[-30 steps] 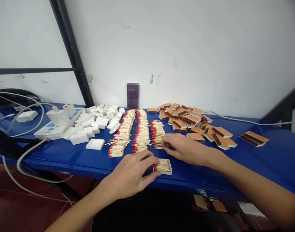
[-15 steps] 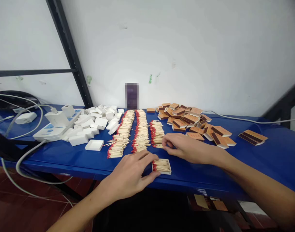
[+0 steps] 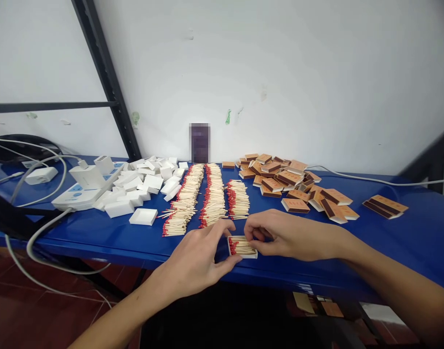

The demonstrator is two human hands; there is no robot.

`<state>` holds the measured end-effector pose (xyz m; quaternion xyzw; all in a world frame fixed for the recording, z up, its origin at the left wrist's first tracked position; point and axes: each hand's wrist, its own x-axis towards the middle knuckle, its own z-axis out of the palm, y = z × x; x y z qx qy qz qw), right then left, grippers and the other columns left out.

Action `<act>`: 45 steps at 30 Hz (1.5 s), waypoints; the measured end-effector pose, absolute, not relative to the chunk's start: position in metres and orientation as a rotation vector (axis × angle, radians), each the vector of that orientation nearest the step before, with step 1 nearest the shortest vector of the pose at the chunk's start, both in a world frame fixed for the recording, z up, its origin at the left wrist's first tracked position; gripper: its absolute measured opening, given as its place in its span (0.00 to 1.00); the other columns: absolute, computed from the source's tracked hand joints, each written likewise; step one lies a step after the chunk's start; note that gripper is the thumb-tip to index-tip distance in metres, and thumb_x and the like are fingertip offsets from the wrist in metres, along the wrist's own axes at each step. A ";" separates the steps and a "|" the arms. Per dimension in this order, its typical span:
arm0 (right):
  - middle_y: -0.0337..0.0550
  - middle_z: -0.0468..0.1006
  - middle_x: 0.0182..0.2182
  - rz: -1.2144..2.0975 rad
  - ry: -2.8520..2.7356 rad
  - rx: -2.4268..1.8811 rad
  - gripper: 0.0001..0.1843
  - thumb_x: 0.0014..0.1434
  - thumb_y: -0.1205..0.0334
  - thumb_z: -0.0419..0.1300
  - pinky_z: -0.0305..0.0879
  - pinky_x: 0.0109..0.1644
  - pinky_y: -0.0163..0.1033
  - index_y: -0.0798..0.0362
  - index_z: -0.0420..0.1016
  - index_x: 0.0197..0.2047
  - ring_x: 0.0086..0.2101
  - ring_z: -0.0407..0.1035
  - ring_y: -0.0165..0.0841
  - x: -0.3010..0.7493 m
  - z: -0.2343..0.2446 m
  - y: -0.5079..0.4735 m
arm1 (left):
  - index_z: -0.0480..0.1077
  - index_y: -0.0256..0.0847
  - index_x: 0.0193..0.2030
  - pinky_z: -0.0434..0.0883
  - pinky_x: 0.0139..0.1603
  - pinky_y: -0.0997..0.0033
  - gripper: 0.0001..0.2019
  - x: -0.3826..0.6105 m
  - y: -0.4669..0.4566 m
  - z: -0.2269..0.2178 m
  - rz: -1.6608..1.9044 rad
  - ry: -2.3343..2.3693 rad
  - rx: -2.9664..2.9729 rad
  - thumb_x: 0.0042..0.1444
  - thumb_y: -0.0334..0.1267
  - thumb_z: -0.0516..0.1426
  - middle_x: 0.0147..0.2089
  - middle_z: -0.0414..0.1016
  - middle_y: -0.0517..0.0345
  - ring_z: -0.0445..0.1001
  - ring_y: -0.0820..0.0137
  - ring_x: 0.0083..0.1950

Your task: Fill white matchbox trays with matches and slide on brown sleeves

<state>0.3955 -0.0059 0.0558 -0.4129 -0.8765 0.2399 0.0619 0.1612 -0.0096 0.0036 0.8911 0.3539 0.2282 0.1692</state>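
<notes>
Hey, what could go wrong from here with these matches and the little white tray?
The right hand is at the white tray's right end and might knock the matches inside out of line. The left hand is close to the middle match row and could scatter it. The tray sits near the blue table's front edge, so a bump might push it off.

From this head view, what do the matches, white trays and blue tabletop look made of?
Matches: likely wood, matte, pale straight sticks with red heads.
White trays: probably card, matte, thin-walled; plastic not ruled out.
Blue tabletop: glossy, highlights along its front edge; perhaps painted metal, can't confirm.
</notes>
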 end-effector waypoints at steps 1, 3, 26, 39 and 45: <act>0.37 0.69 0.29 0.715 -2.650 -1.249 0.07 0.62 0.58 0.57 0.56 0.31 0.33 0.51 0.70 0.34 0.29 0.61 0.29 0.395 0.055 -0.006 | 0.60 0.46 0.55 0.65 0.31 0.70 0.18 0.161 -0.010 0.003 0.647 1.010 2.541 0.62 0.43 0.59 0.39 0.74 0.63 0.69 0.71 0.27; 0.37 0.69 0.28 0.698 -2.647 -1.248 0.08 0.62 0.58 0.57 0.56 0.31 0.33 0.51 0.71 0.33 0.29 0.61 0.29 0.394 0.054 -0.007 | 0.61 0.46 0.55 0.65 0.33 0.70 0.18 0.160 -0.010 0.003 0.651 1.010 2.557 0.62 0.44 0.59 0.38 0.73 0.63 0.69 0.70 0.28; 0.35 0.69 0.27 0.464 -2.624 -1.282 0.08 0.62 0.62 0.55 0.54 0.31 0.34 0.51 0.66 0.30 0.27 0.60 0.29 0.393 0.055 -0.003 | 0.64 0.46 0.52 0.71 0.44 0.64 0.11 0.159 -0.010 0.004 0.630 0.913 2.689 0.66 0.44 0.56 0.48 0.74 0.58 0.76 0.63 0.46; 0.35 0.66 0.25 0.481 -2.644 -1.221 0.15 0.68 0.53 0.52 0.52 0.31 0.36 0.51 0.65 0.32 0.26 0.58 0.30 0.391 0.053 0.001 | 0.63 0.46 0.54 0.71 0.45 0.63 0.13 0.159 -0.011 0.005 0.608 0.911 2.683 0.65 0.43 0.56 0.50 0.74 0.56 0.76 0.61 0.48; 0.38 0.69 0.33 0.537 -2.645 -1.077 0.17 0.69 0.47 0.51 0.54 0.33 0.36 0.51 0.63 0.36 0.30 0.60 0.31 0.380 0.043 -0.005 | 0.61 0.46 0.53 0.70 0.44 0.64 0.14 0.159 -0.011 0.006 0.617 0.926 2.620 0.64 0.41 0.58 0.52 0.75 0.57 0.76 0.61 0.47</act>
